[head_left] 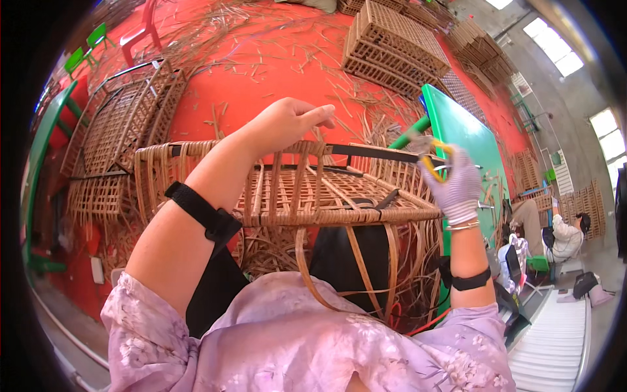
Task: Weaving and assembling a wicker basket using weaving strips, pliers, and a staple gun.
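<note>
The left hand point(287, 122) is bare and loosely curled, fingers pointing right, resting on the far top rail of a half-woven rattan frame point(313, 196); whether it pinches a strand there cannot be told. A black strap wraps that forearm. The right hand point(457, 186), in a pale knitted glove, is clenched around a yellow-handled cutter point(431, 160) at the frame's right far corner, its tip close to the dark rail point(372, 152) that runs along the far edge.

The frame sits right in front of the person, its top a grid of upright canes crossed by tight weave rows, with loose cane strips point(362, 274) hanging down from the near edge over the lap. By the look of it the step in hand is trimming or tucking a strand end at that corner while the left hand steadies the rim. The next move would call for a firm hold on the rim and a clean squeeze close to the weave.

Further out, a green board point(467, 140) stands to the right, finished woven crates point(392, 42) lie far on the red floor point(261, 78) among scattered offcuts, and more flat frames point(124, 117) lie at left. Another person point(565, 235) sits far right.
</note>
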Demonstrator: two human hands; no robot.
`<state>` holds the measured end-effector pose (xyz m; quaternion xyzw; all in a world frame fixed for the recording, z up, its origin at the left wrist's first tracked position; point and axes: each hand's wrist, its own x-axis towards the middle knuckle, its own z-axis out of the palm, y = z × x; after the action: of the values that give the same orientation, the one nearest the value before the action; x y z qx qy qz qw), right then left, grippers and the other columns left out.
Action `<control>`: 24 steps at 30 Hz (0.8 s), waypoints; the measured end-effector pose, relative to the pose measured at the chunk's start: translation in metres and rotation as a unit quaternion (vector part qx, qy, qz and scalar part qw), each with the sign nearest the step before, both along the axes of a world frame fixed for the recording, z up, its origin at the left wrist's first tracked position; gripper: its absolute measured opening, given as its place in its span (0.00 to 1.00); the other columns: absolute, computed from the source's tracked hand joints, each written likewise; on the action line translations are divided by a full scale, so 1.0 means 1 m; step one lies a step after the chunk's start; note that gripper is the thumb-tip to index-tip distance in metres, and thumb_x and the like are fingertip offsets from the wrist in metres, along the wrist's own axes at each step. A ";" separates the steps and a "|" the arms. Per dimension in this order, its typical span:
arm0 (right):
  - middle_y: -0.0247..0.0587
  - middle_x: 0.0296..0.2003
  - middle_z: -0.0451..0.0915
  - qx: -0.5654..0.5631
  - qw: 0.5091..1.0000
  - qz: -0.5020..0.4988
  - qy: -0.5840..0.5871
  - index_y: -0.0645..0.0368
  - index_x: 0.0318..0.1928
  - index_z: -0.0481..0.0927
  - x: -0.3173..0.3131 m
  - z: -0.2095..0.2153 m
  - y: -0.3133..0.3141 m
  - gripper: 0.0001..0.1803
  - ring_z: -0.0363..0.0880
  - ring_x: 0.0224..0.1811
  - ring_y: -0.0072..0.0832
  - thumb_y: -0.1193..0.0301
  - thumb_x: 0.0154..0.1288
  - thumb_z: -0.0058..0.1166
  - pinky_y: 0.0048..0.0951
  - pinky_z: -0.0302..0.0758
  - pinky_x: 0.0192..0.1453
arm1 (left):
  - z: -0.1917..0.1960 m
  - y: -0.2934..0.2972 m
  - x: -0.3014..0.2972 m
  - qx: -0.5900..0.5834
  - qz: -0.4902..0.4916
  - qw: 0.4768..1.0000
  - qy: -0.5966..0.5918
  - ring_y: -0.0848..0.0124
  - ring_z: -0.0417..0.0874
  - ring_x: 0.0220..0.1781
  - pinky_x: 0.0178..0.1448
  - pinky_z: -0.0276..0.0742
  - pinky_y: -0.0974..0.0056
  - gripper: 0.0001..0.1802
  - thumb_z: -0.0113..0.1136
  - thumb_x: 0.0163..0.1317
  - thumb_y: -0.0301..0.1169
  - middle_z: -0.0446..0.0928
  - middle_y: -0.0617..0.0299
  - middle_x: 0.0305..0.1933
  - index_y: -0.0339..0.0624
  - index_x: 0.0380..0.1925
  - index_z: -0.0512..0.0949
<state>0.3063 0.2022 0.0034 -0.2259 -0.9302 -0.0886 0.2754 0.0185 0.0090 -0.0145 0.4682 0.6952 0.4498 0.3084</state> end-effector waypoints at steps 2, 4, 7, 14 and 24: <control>0.46 0.38 0.78 0.019 0.994 -0.108 0.022 0.60 0.52 0.73 0.029 -0.001 0.025 0.35 0.80 0.37 0.39 0.55 0.49 0.72 0.41 0.77 0.42 | -0.004 -0.002 -0.002 -0.006 0.011 1.000 -0.004 0.67 0.80 0.51 0.55 0.75 0.61 0.27 0.50 0.71 0.52 0.84 0.58 0.47 0.38 0.42 0.85; 0.47 0.41 0.79 -0.007 0.969 -0.248 0.009 0.60 0.55 0.72 0.079 -0.007 0.059 0.38 0.80 0.41 0.40 0.50 0.50 0.71 0.41 0.77 0.46 | -0.002 0.002 0.000 -0.008 -0.002 1.000 0.002 0.68 0.81 0.49 0.54 0.76 0.62 0.27 0.52 0.71 0.52 0.84 0.57 0.46 0.38 0.41 0.86; 0.53 0.50 0.79 -0.145 0.899 -0.412 -0.040 0.58 0.59 0.71 0.163 -0.024 0.120 0.46 0.79 0.53 0.46 0.39 0.48 0.65 0.44 0.74 0.57 | -0.001 0.006 0.000 -0.013 -0.030 0.999 0.031 0.69 0.83 0.48 0.53 0.77 0.62 0.27 0.53 0.70 0.52 0.84 0.57 0.44 0.38 0.40 0.86; 0.62 0.52 0.79 -0.230 0.820 -0.463 -0.245 0.62 0.60 0.74 0.211 -0.089 0.154 0.51 0.79 0.55 0.49 0.33 0.46 0.60 0.42 0.73 0.60 | -0.005 0.006 0.002 -0.042 -0.025 0.994 0.093 0.64 0.84 0.45 0.57 0.76 0.59 0.32 0.53 0.67 0.59 0.86 0.54 0.40 0.39 0.39 0.87; 0.41 0.43 0.81 -0.018 0.957 -0.092 0.275 0.62 0.47 0.80 0.088 -0.021 0.061 0.11 0.80 0.45 0.27 0.73 0.65 0.60 0.29 0.76 0.49 | -0.009 0.009 0.004 -0.049 -0.019 0.996 0.072 0.66 0.83 0.44 0.55 0.75 0.60 0.31 0.52 0.67 0.58 0.85 0.56 0.38 0.40 0.38 0.87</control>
<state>0.3939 0.2634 -0.0180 -0.3314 -0.7950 -0.0315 0.5071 0.0225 0.0183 -0.0235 0.4966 0.7279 0.3744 0.2887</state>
